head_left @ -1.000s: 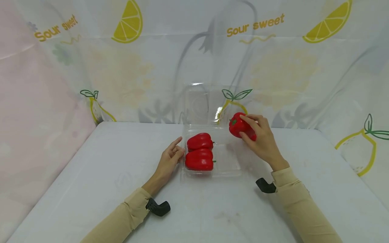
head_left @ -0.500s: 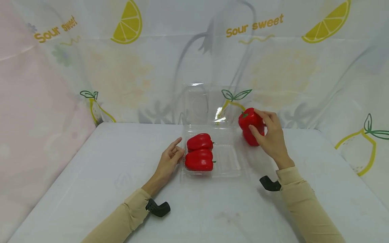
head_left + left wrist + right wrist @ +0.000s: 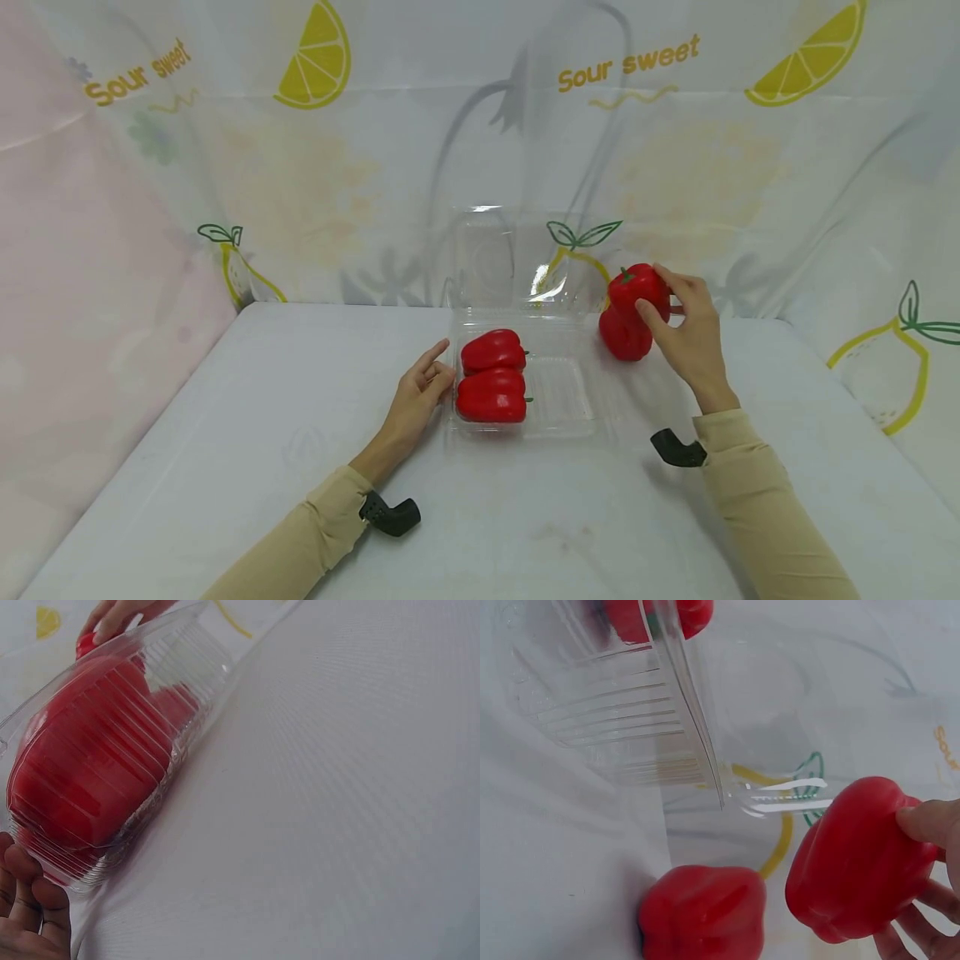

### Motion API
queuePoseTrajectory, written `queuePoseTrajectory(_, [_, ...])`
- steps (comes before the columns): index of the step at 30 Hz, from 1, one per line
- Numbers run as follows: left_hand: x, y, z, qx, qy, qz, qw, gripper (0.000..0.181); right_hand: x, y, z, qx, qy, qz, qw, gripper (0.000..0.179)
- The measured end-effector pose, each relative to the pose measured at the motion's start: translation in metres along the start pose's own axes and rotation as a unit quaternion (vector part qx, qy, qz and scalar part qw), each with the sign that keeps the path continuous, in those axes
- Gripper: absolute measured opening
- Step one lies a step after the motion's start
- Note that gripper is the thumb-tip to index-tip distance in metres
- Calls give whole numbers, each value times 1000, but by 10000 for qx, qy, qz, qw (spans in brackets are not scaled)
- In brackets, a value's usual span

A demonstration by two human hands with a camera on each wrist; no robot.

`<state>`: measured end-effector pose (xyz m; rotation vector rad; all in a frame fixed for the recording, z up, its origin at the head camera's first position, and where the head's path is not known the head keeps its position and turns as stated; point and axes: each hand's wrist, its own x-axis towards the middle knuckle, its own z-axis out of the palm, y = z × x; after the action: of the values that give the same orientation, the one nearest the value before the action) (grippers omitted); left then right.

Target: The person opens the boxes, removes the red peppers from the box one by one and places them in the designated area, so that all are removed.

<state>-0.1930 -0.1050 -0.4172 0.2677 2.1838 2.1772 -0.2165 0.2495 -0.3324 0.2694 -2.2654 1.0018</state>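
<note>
Head view has the right hand (image 3: 690, 333) off the right side of a clear container (image 3: 558, 392), thumb and fingers clamped on a red pepper (image 3: 639, 287) raised over the table (image 3: 225, 417). The left hand (image 3: 420, 392) lies at the container's left wall, index finger fairly straight, the others loosely bent and gripping nothing visible; whether they touch the plastic, I cannot tell.

The likeliest trouble is a slip: rounded, slick-looking skin held near one side could turn out of the fingers. A low swing could also knock the loose pepper (image 3: 626, 337), which sits on the table near the held one, and start it rolling. The container looks thin and light, so a bump on its rim might shift it or disturb the raised lid (image 3: 487, 258).

As for looks, the held pepper is glossy, deep red and lobed, with a short green stem. The right wrist view shows a gap between it and the loose one.
</note>
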Motion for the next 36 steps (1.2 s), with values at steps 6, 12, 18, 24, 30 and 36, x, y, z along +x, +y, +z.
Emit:
queuePoseTrajectory(6, [0,-1,0,-12,-14,22,10000,52,0,4,-7,88,19,405,9991,54])
queuePoseTrajectory(12, [0,0,1,-9,5,6,10000,52,2,5,-13,90,55,1132,9935,57])
queuePoseTrajectory(18, [0,2,1,26,16,9,10000,52,3,8,-17,178,169,1509,9882,54])
queuePoseTrajectory(24, [-1,3,1,42,32,13,10000,52,3,12,-20,162,230,1839,9825,53])
queuePoseTrajectory(30, [0,2,0,67,8,-6,10000,52,3,20,-23,185,301,2150,9760,54])
queuePoseTrajectory(36, [-1,3,1,46,40,36,10000,52,3,29,-25,264,282,2443,9689,53])
